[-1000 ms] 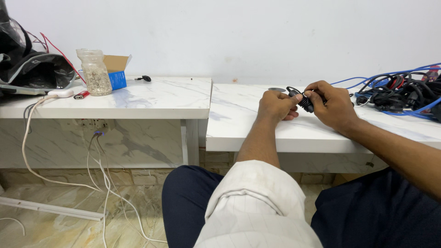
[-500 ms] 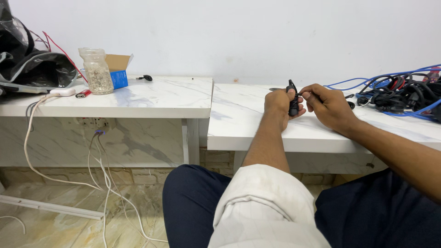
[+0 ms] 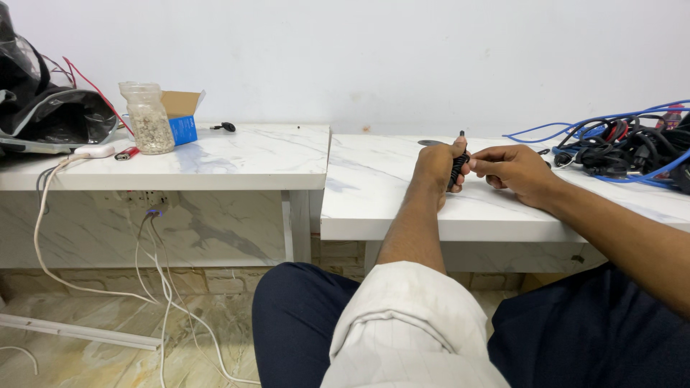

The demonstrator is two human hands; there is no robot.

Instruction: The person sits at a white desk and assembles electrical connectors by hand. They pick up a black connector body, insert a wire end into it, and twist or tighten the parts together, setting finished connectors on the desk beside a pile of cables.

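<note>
left hand (image 3: 437, 167) wrapped tight round a coiled black cable (image 3: 456, 167), right hand (image 3: 512, 171) pinching its side, both over white marble table (image 3: 388, 194), cable pile (image 3: 624, 147) nearby

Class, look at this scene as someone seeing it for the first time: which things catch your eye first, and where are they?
First, the two hands at centre: the left hand grips a small black coiled cable upright over the marble-look table, and the right hand pinches it from the side. Next, the tangle of blue and black cables at far right, then the clear jar at left.
</note>
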